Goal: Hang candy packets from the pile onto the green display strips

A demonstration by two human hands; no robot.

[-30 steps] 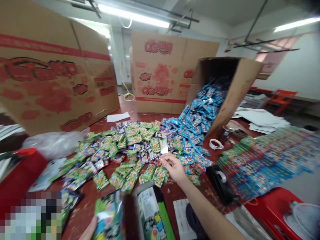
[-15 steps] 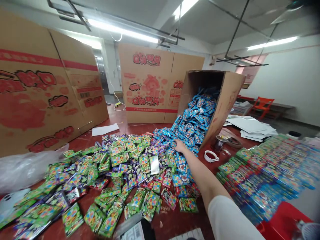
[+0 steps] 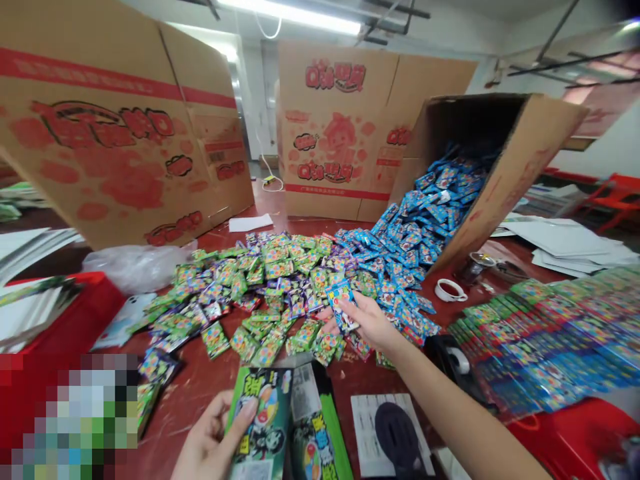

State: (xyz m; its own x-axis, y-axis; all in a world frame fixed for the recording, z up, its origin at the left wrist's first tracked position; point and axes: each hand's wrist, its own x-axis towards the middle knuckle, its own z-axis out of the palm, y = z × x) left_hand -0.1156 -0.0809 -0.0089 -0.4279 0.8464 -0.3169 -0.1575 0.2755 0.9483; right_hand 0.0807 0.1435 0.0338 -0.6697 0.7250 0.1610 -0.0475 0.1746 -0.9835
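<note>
My right hand [image 3: 367, 320] is stretched out over the table and pinches one small blue packet [image 3: 341, 303] above the heap of green packets [image 3: 250, 293]. Just behind it lies the spill of blue packets [image 3: 420, 227] pouring from a tipped cardboard box [image 3: 530, 147]. Low in the picture, my left hand [image 3: 213, 443] grips a larger green printed packet [image 3: 263, 420], thumb across its front. Under that packet lies a dark box with a green edge [image 3: 320, 433].
Large cardboard boxes with red print [image 3: 115, 133] stand at the left and back. Rows of sorted packets [image 3: 550, 333] lie at the right, by a tape dispenser [image 3: 453, 363] and a small white cup [image 3: 450, 290]. A red tray [image 3: 55, 333] sits left, a clear plastic bag [image 3: 135, 267] beside it.
My right hand reached far into the blue spill, then drew back toward me holding a blue packet. The left hand with the green packet came back into view as my head tilted down.
</note>
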